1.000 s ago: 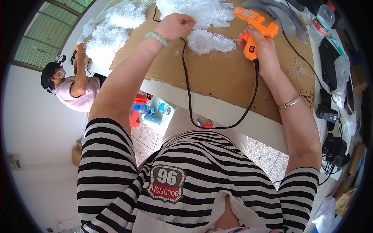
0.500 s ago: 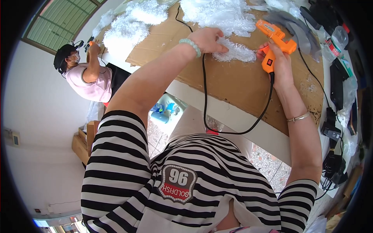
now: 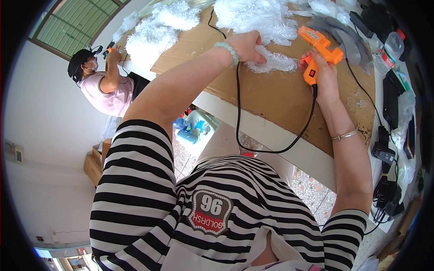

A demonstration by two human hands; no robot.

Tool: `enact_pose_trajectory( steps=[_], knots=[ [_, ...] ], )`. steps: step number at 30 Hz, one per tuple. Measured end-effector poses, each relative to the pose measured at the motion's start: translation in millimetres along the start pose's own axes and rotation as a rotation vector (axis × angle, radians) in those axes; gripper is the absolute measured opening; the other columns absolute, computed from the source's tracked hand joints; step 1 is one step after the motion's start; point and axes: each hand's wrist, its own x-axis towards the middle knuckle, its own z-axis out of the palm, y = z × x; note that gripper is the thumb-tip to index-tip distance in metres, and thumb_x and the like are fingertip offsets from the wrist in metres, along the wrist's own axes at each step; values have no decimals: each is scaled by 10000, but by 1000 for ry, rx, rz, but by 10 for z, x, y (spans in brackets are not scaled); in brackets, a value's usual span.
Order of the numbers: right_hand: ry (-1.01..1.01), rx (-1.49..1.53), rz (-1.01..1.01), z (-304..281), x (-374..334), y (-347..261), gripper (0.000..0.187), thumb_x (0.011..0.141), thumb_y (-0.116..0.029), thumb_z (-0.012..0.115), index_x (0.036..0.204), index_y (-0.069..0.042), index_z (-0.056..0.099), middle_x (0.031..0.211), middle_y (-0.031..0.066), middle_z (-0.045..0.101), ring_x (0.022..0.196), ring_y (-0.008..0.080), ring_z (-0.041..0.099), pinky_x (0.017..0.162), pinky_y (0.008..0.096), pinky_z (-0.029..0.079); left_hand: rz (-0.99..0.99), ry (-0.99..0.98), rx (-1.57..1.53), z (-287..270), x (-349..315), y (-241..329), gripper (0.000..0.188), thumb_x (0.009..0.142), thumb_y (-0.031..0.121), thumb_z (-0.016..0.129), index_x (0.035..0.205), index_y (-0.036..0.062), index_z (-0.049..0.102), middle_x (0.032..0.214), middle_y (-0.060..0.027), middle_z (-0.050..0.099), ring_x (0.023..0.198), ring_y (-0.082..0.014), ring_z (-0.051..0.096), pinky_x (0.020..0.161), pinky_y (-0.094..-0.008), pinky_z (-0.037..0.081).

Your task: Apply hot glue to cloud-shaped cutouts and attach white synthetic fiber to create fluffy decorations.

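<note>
My right hand (image 3: 326, 77) is wrapped round the handle of an orange hot glue gun (image 3: 315, 72), whose black cord loops down past the table edge. The gun is held upright above the cardboard. My left hand (image 3: 247, 46) reaches over the cardboard, thumb and fingers bent onto the left end of a small fluffy white tinsel-like piece (image 3: 276, 62). That piece lies on the brown cardboard (image 3: 271, 97), just left of the glue gun. The fingertips are partly hidden in its strands.
A large pile of white fluffy material (image 3: 255, 20) lies beyond my hands, with another heap (image 3: 158, 31) farther left. Grey translucent sheets (image 3: 348, 40), a plastic bottle (image 3: 392, 47) and black power adapters (image 3: 384, 151) line the right side. A co-worker (image 3: 104, 86) stands at far left.
My left fingers have drawn closer together on the white fluffy piece. The glue gun stays nearly in place; the whole view has shifted slightly.
</note>
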Motion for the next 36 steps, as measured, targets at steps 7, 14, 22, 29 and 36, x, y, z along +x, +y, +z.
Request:
enact_pose_trajectory(
  steps=[7, 14, 22, 29, 36],
  knots=[
    [5, 2, 18, 67, -8, -7, 194, 931, -180, 527, 967, 3, 581, 842, 85, 620, 748, 171, 625, 705, 301, 527, 110, 363, -207, 96, -288, 5, 592, 750, 248, 733, 1271, 130, 477, 879, -110, 622, 776, -237, 607, 742, -315, 493],
    [-2, 20, 24, -19, 23, -21, 195, 928, -185, 539, 958, 3, 581, 844, 86, 618, 751, 171, 626, 720, 301, 530, -32, 294, -1292, 238, -403, 53, 433, 810, 121, 679, 1223, 90, 556, 784, 24, 513, 682, -39, 469, 586, -207, 421],
    [32, 3, 41, -14, 14, -5, 205, 929, -190, 543, 988, 5, 567, 859, 88, 611, 763, 174, 624, 733, 311, 534, 333, 982, -883, -488, -710, 202, 290, 823, -29, 623, 1109, 18, 625, 816, 18, 600, 688, -44, 527, 622, -189, 432],
    [6, -11, 24, 71, -12, -54, 214, 938, -193, 529, 1008, 7, 559, 870, 89, 608, 785, 172, 620, 737, 313, 532, 533, 1503, -712, -1467, -905, -673, 298, 863, -22, 582, 1159, 12, 591, 928, 0, 602, 728, -58, 523, 659, -191, 434],
    [10, -32, 22, 31, 35, -38, 211, 943, -189, 516, 1007, 7, 559, 875, 92, 609, 784, 169, 617, 743, 312, 527, -560, 843, -87, -87, -727, -2305, 408, 798, 350, 655, 1078, 53, 670, 982, -228, 654, 992, -382, 600, 892, -398, 458]
  ],
)
